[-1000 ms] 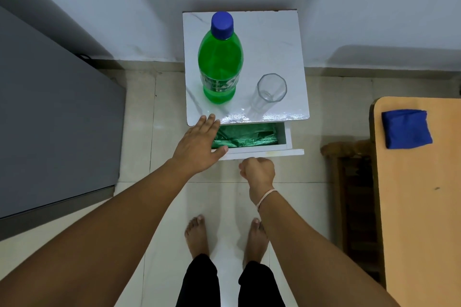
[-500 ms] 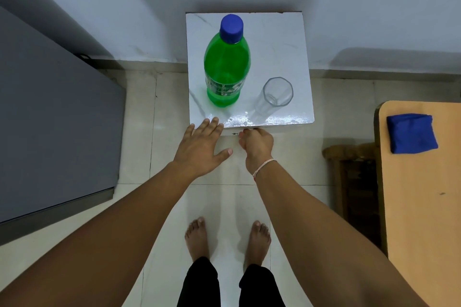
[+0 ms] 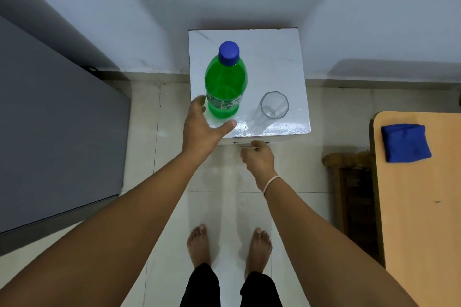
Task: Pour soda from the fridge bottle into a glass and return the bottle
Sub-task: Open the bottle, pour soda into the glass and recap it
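Observation:
A green soda bottle [image 3: 225, 85] with a blue cap stands upright on a small white table [image 3: 272, 57]. To its right stands an empty clear glass [image 3: 273, 108]. My left hand [image 3: 205, 128] is open, fingers spread around the bottle's base, thumb on the right side; I cannot tell if it touches the bottle. My right hand [image 3: 258, 158] is lower, at the table's front edge where the drawer is pushed in, fingers curled with nothing visible in them.
A grey fridge [image 3: 55, 132] fills the left side. A wooden table [image 3: 424, 207] at the right carries a folded blue cloth [image 3: 405, 142], with a dark wooden chair [image 3: 349, 182] beside it. My bare feet stand on the tiled floor.
The drawer that stood open under the tabletop has been pushed shut by my right hand. My left hand has moved up from the table's edge to the bottle's base.

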